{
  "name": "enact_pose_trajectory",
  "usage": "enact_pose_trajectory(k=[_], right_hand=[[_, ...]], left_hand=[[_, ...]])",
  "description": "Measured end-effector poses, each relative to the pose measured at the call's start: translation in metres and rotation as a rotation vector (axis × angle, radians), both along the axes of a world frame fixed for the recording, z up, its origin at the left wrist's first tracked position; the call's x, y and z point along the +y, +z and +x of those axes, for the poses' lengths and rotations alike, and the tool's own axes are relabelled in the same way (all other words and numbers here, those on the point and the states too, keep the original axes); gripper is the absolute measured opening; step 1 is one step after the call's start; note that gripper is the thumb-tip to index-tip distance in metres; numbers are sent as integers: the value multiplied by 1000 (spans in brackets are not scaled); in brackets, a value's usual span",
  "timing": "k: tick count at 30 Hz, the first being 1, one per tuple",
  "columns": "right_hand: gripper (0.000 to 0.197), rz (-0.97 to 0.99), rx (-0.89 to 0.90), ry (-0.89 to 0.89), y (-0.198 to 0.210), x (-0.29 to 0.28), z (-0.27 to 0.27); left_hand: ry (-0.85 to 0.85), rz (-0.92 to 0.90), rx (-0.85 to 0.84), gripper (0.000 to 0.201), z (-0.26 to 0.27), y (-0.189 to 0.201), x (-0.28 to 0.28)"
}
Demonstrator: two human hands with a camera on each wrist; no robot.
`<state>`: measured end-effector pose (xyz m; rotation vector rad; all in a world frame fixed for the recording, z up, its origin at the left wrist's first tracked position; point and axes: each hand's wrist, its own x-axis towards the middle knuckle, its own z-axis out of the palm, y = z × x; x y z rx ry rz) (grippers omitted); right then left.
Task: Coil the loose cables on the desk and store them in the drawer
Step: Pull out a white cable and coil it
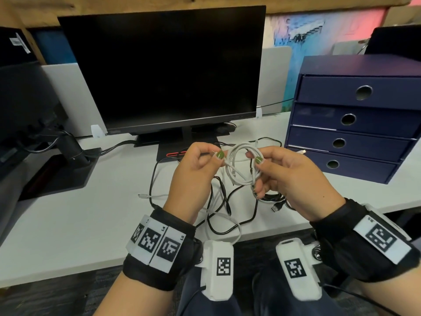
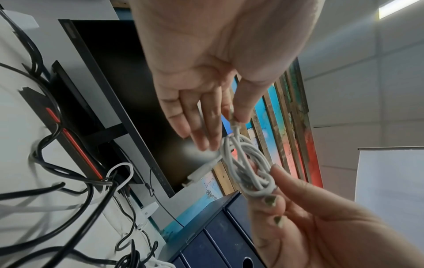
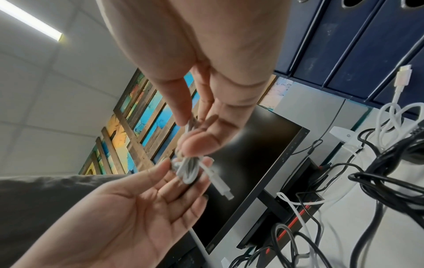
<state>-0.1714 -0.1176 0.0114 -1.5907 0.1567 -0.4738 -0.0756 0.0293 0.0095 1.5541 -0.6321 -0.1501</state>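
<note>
A white cable [image 1: 240, 166] is wound into a small coil and held above the desk between both hands. My right hand [image 1: 257, 171] grips the coil, thumb on its front and fingers curled behind it. My left hand [image 1: 216, 155] pinches the cable's free end between thumb and forefinger, close to the coil. The left wrist view shows that pinch [image 2: 234, 117] just above the coil [image 2: 246, 163]. In the right wrist view the coil [image 3: 188, 168] sits in my right hand [image 3: 190, 145], with a white plug [image 3: 221, 185] sticking out. The navy drawer unit [image 1: 355, 120] stands at the right, its drawers pushed in.
Loose black cables [image 1: 224, 197] and another white cable [image 1: 224, 221] lie tangled on the white desk [image 1: 79, 220] under my hands, with a black USB plug [image 1: 276, 207] near the front edge. A dark monitor [image 1: 164, 69] stands behind them.
</note>
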Motion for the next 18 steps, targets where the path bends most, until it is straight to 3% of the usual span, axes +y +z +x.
enact_pose_trajectory(k=[6, 14, 18], right_hand=[[21, -42, -12, -20, 1, -3, 0], [22, -143, 20, -87, -2, -8, -4], [22, -154, 18, -101, -1, -10, -4]], left_hand=[[-125, 70, 86, 18, -7, 1, -3], [-116, 67, 87, 13, -5, 1, -1], [-145, 153, 53, 17, -2, 0, 1]])
